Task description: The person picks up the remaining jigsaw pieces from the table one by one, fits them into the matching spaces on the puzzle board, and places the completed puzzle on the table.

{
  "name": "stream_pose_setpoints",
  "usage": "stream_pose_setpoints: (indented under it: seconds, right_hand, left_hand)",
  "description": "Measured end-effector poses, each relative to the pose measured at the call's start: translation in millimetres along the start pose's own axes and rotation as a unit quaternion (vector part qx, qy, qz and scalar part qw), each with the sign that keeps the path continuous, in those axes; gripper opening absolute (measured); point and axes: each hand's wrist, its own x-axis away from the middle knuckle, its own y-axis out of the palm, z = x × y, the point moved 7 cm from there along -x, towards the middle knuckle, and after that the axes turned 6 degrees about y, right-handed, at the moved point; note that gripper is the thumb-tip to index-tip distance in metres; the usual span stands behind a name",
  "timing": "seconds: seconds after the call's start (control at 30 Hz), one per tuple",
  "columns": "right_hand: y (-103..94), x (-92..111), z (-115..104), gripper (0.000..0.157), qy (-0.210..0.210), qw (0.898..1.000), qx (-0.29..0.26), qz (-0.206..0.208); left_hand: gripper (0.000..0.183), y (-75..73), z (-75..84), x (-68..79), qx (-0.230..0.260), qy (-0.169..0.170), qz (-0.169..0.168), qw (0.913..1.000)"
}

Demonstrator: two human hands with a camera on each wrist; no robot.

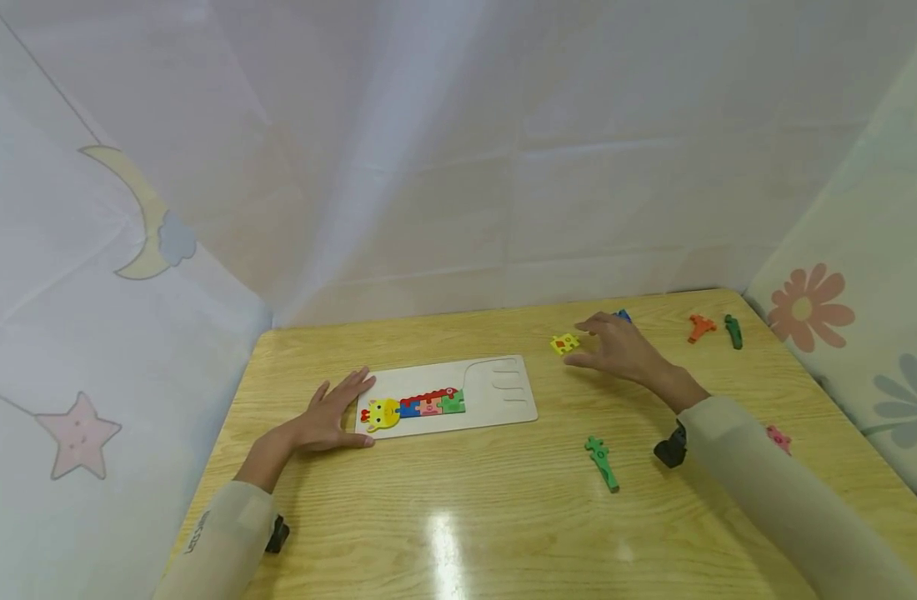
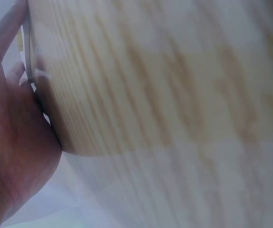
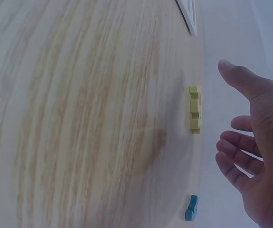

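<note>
A white puzzle board lies on the table with giraffe pieces set in its left part: a yellow head and several coloured neck and body pieces. Grooved leg outlines show on its bare right end. My left hand rests around the board's left end, thumb and fingers spread. To the right, my right hand hovers beside a loose yellow puzzle piece, thumb and fingers parted on either side. In the right wrist view, a gap shows between the fingertips and that yellow piece.
A blue piece lies partly hidden behind the right hand. Farther right are an orange piece and a dark green piece. A green leg piece lies nearer; a pink piece sits by the right sleeve. Fabric walls border the table.
</note>
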Motion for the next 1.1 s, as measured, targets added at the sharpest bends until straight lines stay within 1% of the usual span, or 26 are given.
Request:
stream_pose_setpoints:
  seconds: [0.23,0.5,0.7,0.9,1.1]
  right_hand:
    - [6.6,-5,3,0.075,0.003,1.000,0.007,0.004]
    - [12.0,-8,3,0.074,0.016,1.000,0.001,-0.003]
    - [18.8,-12,5,0.076,0.022,1.000,0.014,-0.008]
    - [22.1,-13,6,0.075,0.017,1.000,0.020,-0.002]
    - [24.4,-15,7,0.075,0.017,0.999,0.026,-0.011]
  left_hand:
    - [0.110,0.3,-0.2,-1.0,-0.003,-0.001,0.000,1.0000]
    - [0.109,-0.4,2.4,-0.5,0.001,0.002,0.002,1.0000]
    - [0.109,-1.0,2.8,-0.9,0.000,0.001,0.003,1.0000]
    - [0.109,-1.4,4.6,0.0,0.006,0.004,0.005,1.0000]
    - [0.109,-2.0,6.9,0.6,0.010,0.007,0.008,0.9999]
